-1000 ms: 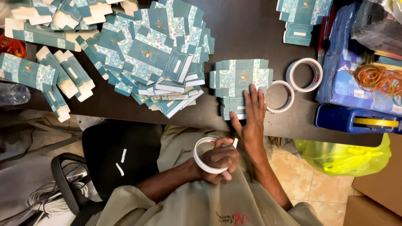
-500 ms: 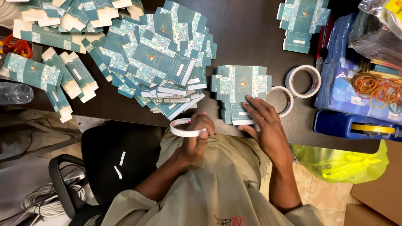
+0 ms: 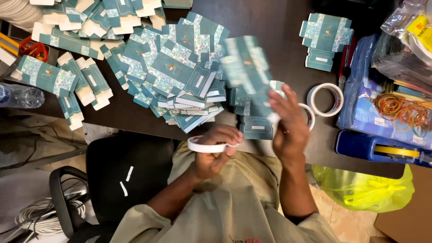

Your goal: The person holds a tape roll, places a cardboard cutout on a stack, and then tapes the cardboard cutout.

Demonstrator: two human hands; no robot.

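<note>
My left hand (image 3: 215, 153) holds a white roll of tape (image 3: 203, 145) flat, just below the dark table's front edge (image 3: 135, 128). My right hand (image 3: 288, 123) grips a flat teal patterned carton blank (image 3: 247, 72) and holds it lifted and tilted above a small stack of the same blanks (image 3: 256, 126); the lifted blank is motion-blurred. A large loose heap of teal blanks (image 3: 175, 76) lies on the table to the left of both hands.
Two more tape rolls (image 3: 325, 100) lie right of the stack. A blue tape dispenser (image 3: 380, 148), rubber bands (image 3: 400, 110) on blue packets, another blank stack (image 3: 326, 38), a water bottle (image 3: 20, 95), a black chair (image 3: 121, 180) and a yellow bag (image 3: 364, 189) surround me.
My right hand went from resting on the small stack to lifting one blank off it. My left hand brought the tape roll up from my lap to the table edge.
</note>
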